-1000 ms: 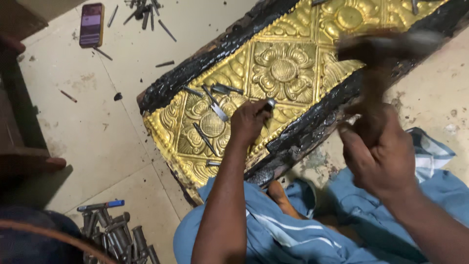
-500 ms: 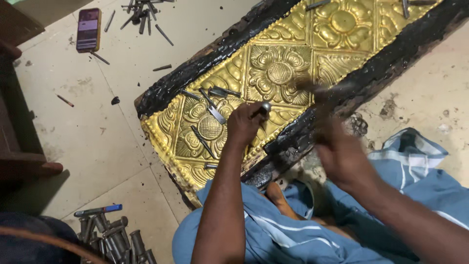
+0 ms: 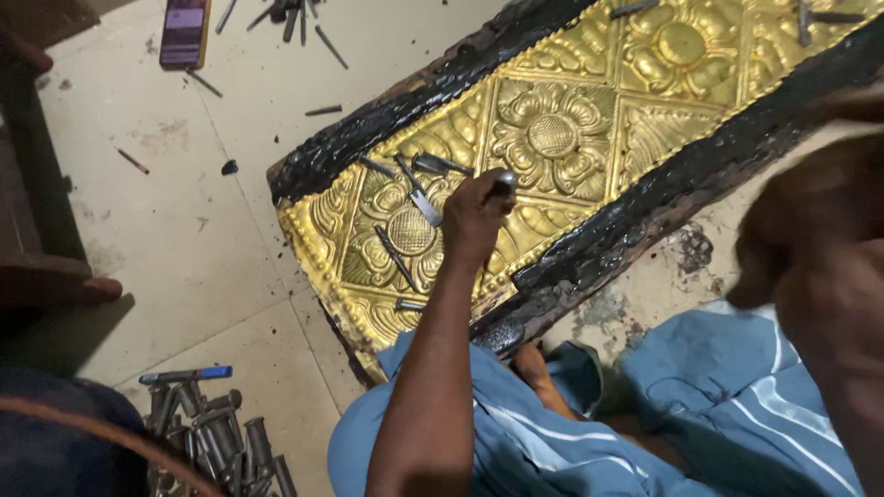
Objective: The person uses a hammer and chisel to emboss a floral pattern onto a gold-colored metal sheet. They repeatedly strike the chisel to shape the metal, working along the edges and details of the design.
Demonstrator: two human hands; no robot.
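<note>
Sheet point(image 3: 589, 138) mostly embossed; punch point(image 3: 505, 179) gripped in left hand point(image 3: 474, 219), right hand point(image 3: 810, 239) blurred, grip indeterminable.

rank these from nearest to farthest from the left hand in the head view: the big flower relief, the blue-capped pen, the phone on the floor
1. Big flower relief, just up and right of the left hand, on the gold panel.
2. Blue-capped pen, lower left on the floor by the pile of punches.
3. Phone, far upper left on the floor.
</note>
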